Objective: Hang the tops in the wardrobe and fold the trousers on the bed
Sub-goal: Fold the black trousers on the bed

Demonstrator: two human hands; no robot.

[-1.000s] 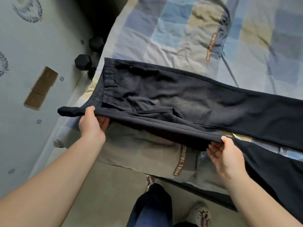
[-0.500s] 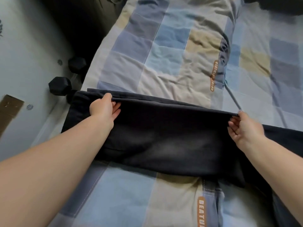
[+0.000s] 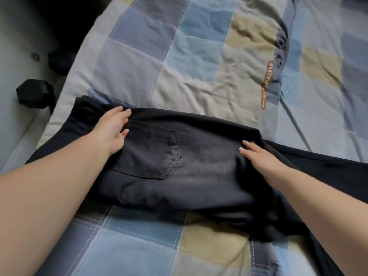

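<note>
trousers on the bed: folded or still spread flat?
Folded once lengthwise: the trousers show one back pocket on top, legs trailing right unfolded. Left hand and right hand press them flat.

Premises: a home bedroom. A bed with a rumpled quilted cover of blue, grey and beige patchwork squares [image 3: 199,62] fills most of the frame. Dark faded denim trousers with a stitched back pocket [image 3: 191,162] lie across it. Black hexagonal dumbbells [image 3: 35,93] rest on pale flooring [image 3: 18,46], left edge.
</note>
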